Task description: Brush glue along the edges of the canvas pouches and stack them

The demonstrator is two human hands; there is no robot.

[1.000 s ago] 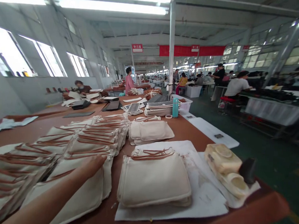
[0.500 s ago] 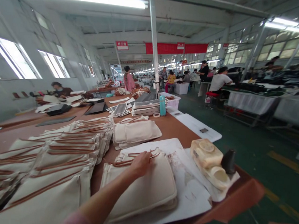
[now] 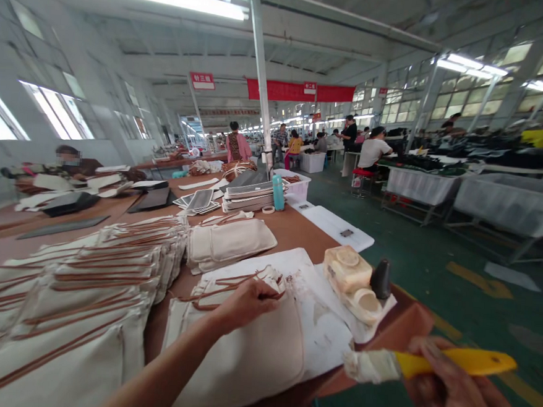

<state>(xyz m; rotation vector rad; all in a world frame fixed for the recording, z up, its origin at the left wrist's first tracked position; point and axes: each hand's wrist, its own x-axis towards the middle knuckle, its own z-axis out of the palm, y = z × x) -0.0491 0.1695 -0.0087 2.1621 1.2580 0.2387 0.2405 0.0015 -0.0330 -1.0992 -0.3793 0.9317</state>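
Observation:
My right hand point(image 3: 463, 390) is closed round the yellow handle of a paintbrush point(image 3: 409, 365), held level in front of the table's right corner. Its pale bristles, crusted at the tip, point left. My left hand point(image 3: 248, 301) pinches a brown strap near the top edge of a cream bag piece point(image 3: 251, 357). That piece tops a small pile on a white sheet point(image 3: 329, 313). Just past the sheet stand a stained plastic container point(image 3: 347, 268), with an open round mouth beside it, and a dark cone-shaped object point(image 3: 381, 279).
Overlapping rows of cream bag pieces point(image 3: 92, 302) with brown straps cover the table's left. Another cream stack point(image 3: 231, 241) lies ahead. Behind it are a turquoise bottle point(image 3: 278, 193), a tape roll point(image 3: 268, 209) and a metal post point(image 3: 261, 79). Other people work farther back.
My right hand has risen from the lower right corner, bringing the brush fully into view. The view has turned slightly right. My left hand stays at the bag piece's top edge.

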